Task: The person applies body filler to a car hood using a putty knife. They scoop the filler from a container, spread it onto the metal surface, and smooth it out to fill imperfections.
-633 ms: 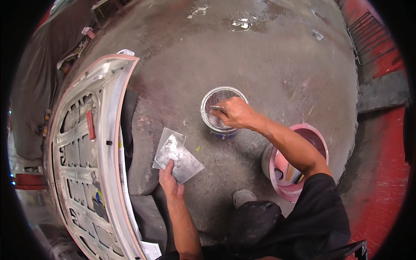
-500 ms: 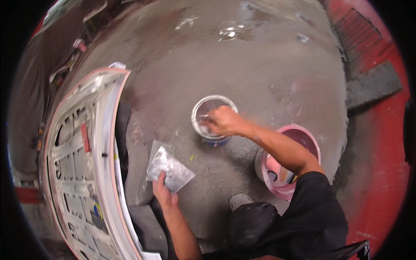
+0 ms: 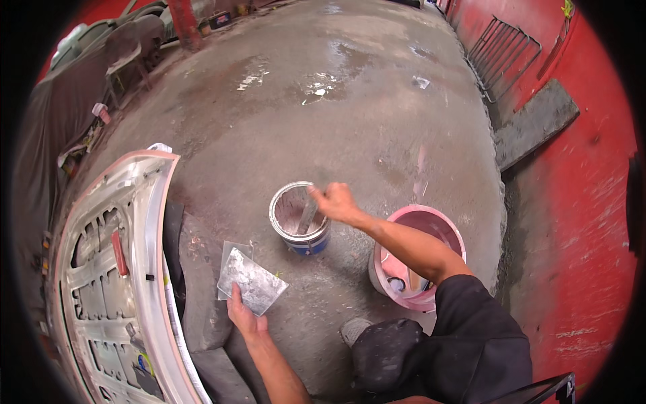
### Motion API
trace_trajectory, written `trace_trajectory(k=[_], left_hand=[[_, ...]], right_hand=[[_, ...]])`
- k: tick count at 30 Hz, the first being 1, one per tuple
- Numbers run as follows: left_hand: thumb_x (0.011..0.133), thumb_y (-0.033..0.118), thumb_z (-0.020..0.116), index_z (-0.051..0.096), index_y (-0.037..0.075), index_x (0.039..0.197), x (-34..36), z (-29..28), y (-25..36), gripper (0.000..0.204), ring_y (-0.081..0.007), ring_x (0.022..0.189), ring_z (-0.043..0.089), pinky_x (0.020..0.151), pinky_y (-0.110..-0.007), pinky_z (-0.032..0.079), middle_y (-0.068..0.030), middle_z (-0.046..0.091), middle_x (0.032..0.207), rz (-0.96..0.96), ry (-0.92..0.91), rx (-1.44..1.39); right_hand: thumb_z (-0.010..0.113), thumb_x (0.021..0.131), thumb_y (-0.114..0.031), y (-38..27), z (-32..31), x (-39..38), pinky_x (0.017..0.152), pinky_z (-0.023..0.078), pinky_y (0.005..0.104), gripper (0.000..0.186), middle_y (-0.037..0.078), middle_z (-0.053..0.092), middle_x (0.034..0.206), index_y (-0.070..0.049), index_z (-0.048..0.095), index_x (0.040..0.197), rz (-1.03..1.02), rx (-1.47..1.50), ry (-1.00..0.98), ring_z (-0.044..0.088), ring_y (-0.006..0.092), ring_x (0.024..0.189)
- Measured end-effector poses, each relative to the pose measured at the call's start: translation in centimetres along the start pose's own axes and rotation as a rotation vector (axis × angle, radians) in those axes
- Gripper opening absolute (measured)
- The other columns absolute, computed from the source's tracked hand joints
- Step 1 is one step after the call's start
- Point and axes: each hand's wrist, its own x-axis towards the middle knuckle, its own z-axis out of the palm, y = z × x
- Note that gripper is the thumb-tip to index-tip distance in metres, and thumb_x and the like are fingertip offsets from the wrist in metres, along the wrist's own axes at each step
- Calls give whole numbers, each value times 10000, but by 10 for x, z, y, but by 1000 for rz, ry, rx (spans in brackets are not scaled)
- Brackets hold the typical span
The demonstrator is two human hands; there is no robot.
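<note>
My left hand (image 3: 247, 313) grips two thin flat plates (image 3: 250, 281) at lower centre, the upper one smeared grey-white, the other more see-through. My right hand (image 3: 333, 200) is closed on a flat grey stick or scraper (image 3: 308, 219), which dips into an open metal can (image 3: 306, 246) with a blue lower side and pinkish-grey material inside. A pink bucket (image 3: 387, 286) holding tools sits right of the can, partly behind my right forearm. The lower part of the stick is inside the can.
A car panel (image 3: 151, 202) lies at the left on padded supports (image 3: 202, 283). Covered objects and chairs (image 3: 121, 67) line the upper left. A red wall (image 3: 585, 202) runs along the right, with a metal rack (image 3: 505, 50) and dark board (image 3: 538, 124). My knee (image 3: 387, 353) is bottom centre.
The view has tilted up, showing more far floor. My right hand has risen toward the can's right rim, and more of the stick now shows inside the can.
</note>
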Motion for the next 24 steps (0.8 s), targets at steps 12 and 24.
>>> trace_trajectory(k=[12, 24], left_hand=[[988, 233, 552, 539, -37, 1243, 3, -8, -5, 372, -221, 1044, 624, 905, -363, 505, -112, 622, 1187, 44, 66, 47], [1012, 289, 507, 492, -15, 1297, 8, -20, -18, 417, -175, 1100, 576, 941, -332, 457, -91, 595, 1223, 36, 7, 113]], right_hand=[[542, 978, -423, 17, -110, -17, 503, 498, 276, 487, 95, 653, 715, 50, 662, 969, -29, 662, 296, 622, 134, 575], [523, 997, -370, -13, -159, -33, 505, 419, 237, 404, 58, 611, 737, 27, 595, 1013, -58, 1103, 273, 552, 120, 600]])
